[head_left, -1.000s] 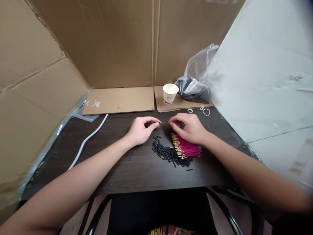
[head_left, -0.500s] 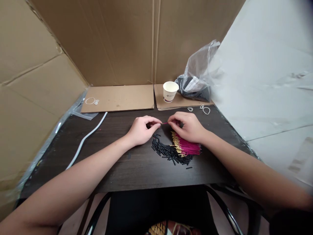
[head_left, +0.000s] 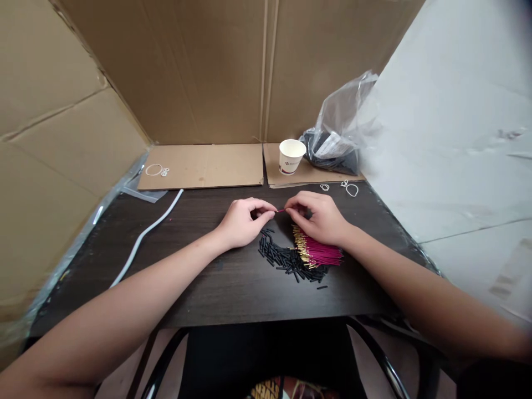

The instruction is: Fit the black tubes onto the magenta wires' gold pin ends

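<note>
A short magenta wire (head_left: 281,210) stretches between my two hands, above the table. My right hand (head_left: 318,216) pinches its right end between thumb and fingers. At the other end, the closed fingertips of my left hand (head_left: 246,223) meet the wire; whether they also hold a small tube is hidden. Beneath my right hand lies a bundle of magenta wires (head_left: 324,252) with gold pin ends pointing left. Short black tubes (head_left: 286,259) form a loose heap left of and below the bundle, close to my left hand.
A paper cup (head_left: 290,158) and a clear bag of black pieces (head_left: 338,147) stand on cardboard at the back. White rubber bands (head_left: 351,190) lie nearby. A pale hose (head_left: 143,235) curves along the left. Cardboard walls (head_left: 203,72) rise behind and left.
Both hands keep nearly the same pose, with the wire still between their fingertips. The view has shifted very slightly.
</note>
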{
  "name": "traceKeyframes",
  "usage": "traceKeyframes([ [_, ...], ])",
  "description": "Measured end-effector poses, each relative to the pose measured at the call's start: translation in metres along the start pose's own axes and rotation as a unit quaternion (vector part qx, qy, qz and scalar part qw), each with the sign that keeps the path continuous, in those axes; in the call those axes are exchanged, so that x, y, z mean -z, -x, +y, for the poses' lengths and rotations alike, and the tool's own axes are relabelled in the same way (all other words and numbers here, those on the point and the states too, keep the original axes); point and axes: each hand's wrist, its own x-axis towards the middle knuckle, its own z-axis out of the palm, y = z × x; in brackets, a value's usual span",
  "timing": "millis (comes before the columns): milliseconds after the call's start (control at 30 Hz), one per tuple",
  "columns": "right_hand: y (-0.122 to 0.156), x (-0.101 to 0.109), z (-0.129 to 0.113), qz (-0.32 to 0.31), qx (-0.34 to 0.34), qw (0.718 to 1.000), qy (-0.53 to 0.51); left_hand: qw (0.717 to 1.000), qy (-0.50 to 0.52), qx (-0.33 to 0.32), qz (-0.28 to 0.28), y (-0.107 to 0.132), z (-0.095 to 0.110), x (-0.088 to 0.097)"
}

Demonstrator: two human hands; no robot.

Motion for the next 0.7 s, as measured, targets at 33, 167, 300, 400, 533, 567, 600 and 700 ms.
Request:
traceKeyframes([
  [33,0.0,-0.0002,0.0,0.0,0.0,1.0,0.0,1.0,0.002,-0.001,0.0,-0.0001,-0.0003,-0.0001],
  [167,0.0004,-0.0007,-0.0001,0.005,0.01,1.0,-0.006,1.0,0.006,0.002,0.0,-0.0001,0.0,-0.0001],
  [300,0.0012,-0.0006,-0.0002,0.0,0.005,1.0,-0.005,1.0,-0.002,-0.006,0.003,0.0008,0.0021,0.0003],
  [400,0.0018,-0.0005,-0.0008,-0.005,-0.017,1.0,-0.012,0.999,-0.023,-0.029,0.006,0.0019,0.0036,0.0004],
  [533,0.0016,0.0002,-0.0034,-0.002,-0.046,0.999,-0.028,0.998,-0.034,-0.043,0.007,0.0027,0.0045,0.0005],
  [567,0.0014,0.0003,-0.004,-0.003,-0.053,0.998,-0.031,0.998,-0.035,-0.046,0.008,0.0027,0.0045,0.0005],
  [600,0.0012,0.0003,-0.0045,-0.005,-0.058,0.998,-0.032,0.998,-0.035,-0.049,0.009,0.0028,0.0046,0.0005],
  [700,0.0012,-0.0006,-0.0046,-0.01,-0.061,0.998,-0.03,0.997,-0.038,-0.059,0.01,0.0027,0.0046,0.0003],
])
